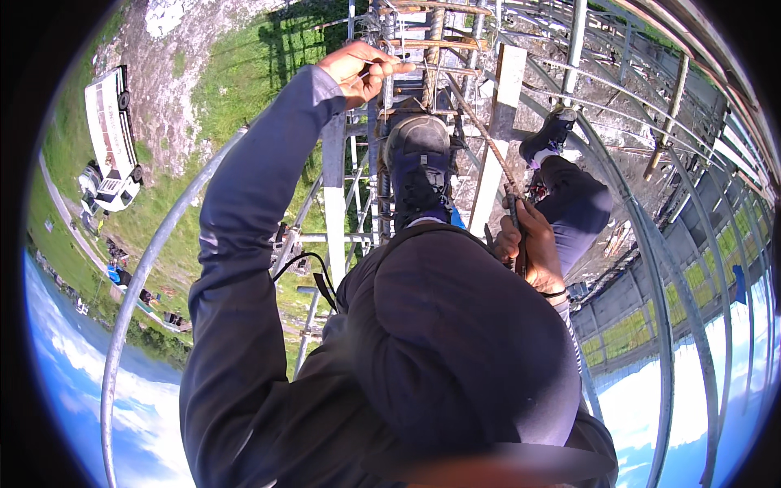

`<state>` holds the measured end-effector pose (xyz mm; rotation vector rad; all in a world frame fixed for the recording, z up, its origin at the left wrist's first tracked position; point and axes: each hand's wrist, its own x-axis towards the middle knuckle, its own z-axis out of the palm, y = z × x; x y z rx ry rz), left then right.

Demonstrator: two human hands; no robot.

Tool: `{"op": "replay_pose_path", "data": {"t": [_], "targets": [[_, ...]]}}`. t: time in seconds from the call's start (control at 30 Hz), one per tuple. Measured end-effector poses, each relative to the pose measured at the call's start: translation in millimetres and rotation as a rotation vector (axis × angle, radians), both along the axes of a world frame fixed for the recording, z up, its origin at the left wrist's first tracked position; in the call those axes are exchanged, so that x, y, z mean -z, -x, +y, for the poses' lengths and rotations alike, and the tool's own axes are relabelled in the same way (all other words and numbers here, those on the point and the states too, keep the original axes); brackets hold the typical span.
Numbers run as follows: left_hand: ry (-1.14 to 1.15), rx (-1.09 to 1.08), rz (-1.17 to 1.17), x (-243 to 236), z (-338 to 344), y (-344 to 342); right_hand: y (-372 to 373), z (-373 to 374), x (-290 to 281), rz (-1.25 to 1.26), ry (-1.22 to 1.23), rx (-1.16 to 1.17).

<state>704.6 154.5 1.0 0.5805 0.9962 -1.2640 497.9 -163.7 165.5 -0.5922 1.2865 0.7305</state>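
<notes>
My left hand (362, 75) is raised at the top centre beside a rebar cage (431, 49). Its fingertips are pinched on a thin wire (407, 63) that reaches toward the bars. Lower down on the right, my right hand (533, 244) is wrapped round the near end of a ribbed steel rod (490, 145). The rod slants up and left, its far end close to the cage. How that end meets the bars is too small to tell. My one shoe (419, 159) stands just below the cage, between the hands.
Two pale boards (500, 106) (334, 203) flank the shoe. Curved metal scaffold tubes (163, 236) (643, 236) run along both sides. More rebar and poles (671, 114) spread at the upper right. Far below lies grassy ground with a white truck (112, 134). A second shoe (551, 132) rests on the right.
</notes>
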Motion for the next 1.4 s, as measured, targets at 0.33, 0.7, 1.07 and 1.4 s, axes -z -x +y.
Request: {"op": "replay_pose_path", "data": {"t": [0.33,0.7,1.07,1.4], "targets": [[0.185,-0.006,-0.140,10,6,5,6,-3,-2,-0.024,-0.237,0.157],[-0.088,0.127,-0.289,-22,-76,70,-5,-3,-17,0.027,-0.366,0.283],[-0.161,-0.083,-0.273,-10,-101,94,-43,-7,-38,-0.062,-0.140,-0.052],[0.519,-0.594,-0.152,20,-108,105,-59,15,-49,-0.391,0.373,-0.777]]}}
